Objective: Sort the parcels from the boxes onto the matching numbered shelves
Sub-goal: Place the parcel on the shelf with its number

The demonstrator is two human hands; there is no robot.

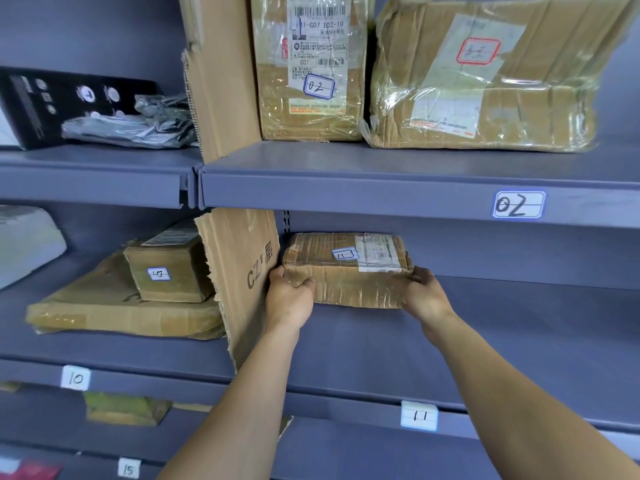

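Observation:
A flat brown taped parcel [349, 271] with a small label reading 11 lies on the blue shelf [485, 341] whose front edge carries the tag 11 [419, 415]. My left hand [289, 299] grips its front left corner, fingers curled round the edge. At the front right corner my right hand [424, 294] holds the parcel, fingers wrapped over the side. Both forearms reach up from the bottom of the view.
A cardboard divider [242, 271] stands just left of the parcel. Shelf 10 [75, 377] holds two stacked parcels [138, 299]. Above, shelf 02 [518, 204] carries two large taped boxes [311, 67]. A tag 15 [128, 467] sits lower left.

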